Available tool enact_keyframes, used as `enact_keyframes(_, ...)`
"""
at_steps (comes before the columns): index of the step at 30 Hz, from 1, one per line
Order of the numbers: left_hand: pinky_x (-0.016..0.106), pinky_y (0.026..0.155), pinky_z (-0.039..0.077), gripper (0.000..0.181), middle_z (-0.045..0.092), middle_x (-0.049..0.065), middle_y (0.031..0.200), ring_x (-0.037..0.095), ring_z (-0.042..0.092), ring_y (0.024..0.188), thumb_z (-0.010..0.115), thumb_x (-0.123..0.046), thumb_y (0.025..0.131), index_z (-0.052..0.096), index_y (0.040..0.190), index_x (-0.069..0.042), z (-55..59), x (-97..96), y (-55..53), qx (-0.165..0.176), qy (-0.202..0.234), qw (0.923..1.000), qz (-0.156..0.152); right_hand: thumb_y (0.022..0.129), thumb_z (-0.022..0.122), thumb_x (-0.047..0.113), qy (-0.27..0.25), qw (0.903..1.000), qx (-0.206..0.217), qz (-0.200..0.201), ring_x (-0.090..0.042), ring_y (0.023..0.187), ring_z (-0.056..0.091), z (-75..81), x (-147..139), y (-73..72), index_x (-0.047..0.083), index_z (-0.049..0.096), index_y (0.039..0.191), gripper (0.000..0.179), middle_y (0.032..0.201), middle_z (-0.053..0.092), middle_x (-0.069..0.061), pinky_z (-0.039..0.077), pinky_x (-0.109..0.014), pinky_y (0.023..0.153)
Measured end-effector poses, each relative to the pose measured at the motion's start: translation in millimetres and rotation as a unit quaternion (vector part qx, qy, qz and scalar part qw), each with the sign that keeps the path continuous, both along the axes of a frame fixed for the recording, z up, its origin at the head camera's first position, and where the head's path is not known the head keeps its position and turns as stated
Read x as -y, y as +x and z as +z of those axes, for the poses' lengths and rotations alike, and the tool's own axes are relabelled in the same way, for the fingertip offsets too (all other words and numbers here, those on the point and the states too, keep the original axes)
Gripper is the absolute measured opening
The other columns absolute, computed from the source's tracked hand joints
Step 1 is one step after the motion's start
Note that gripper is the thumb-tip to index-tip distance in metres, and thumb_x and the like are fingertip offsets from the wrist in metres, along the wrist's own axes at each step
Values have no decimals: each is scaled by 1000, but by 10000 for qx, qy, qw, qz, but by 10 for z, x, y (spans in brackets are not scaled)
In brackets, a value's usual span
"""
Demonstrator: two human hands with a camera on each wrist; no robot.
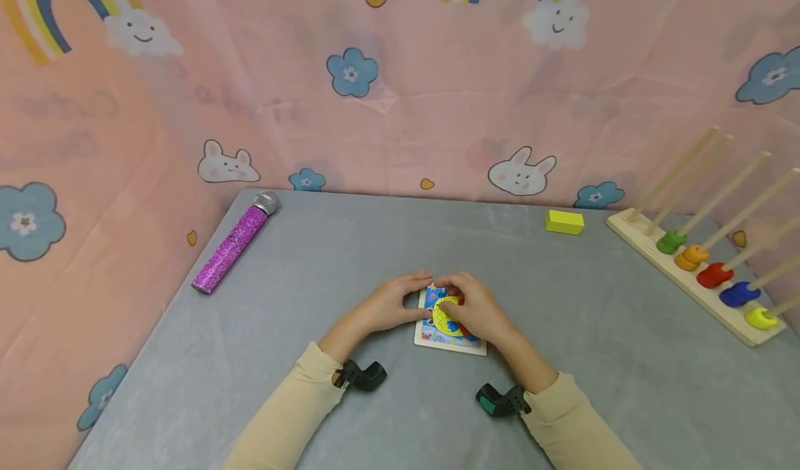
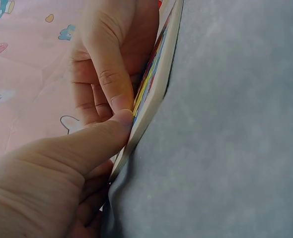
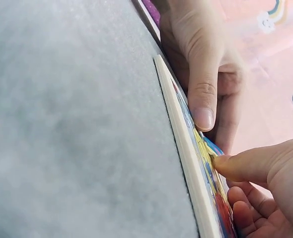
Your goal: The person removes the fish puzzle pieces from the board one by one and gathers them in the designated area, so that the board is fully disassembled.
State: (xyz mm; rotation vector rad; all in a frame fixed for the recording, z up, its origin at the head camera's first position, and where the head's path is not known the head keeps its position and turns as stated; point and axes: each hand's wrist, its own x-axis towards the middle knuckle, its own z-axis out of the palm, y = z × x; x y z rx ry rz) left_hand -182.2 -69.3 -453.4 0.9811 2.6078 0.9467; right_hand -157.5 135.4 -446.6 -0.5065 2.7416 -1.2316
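A small jigsaw puzzle board (image 1: 450, 347) with a pale wooden frame and a blue, yellow and red picture lies between the hands. My left hand (image 1: 390, 305) holds its upper left corner, thumb at the left edge and fingers along the top edge. Over the upper right part is my right hand (image 1: 478, 310), its thumb on a yellow puzzle piece (image 1: 442, 323) and its other fingers curled in. In the right wrist view, a blue edge (image 3: 212, 144) sticks up from the board beside the right thumb (image 3: 231, 166). The right fingertips are partly hidden.
A purple glitter microphone (image 1: 232, 248) lies at the back left of the grey table (image 1: 300, 248). Toward the back right sits a yellow block (image 1: 564, 222). Further right stands a wooden peg rack (image 1: 694, 279) with coloured beads on its base. Behind hangs a pink printed cloth (image 1: 425, 109).
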Motion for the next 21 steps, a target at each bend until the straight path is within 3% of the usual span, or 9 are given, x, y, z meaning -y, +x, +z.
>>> enact_keyframes(21,39,112,33,64,42,6,148,23,37,138,69,-31,87,46,140,-5,7,-14,-4,130,19,9999,73,89,63,5,-214,9996,-149,-129,-31,102,57,121,-337,-116,-1,62,117,29,111,57,-18,51,-48,91)
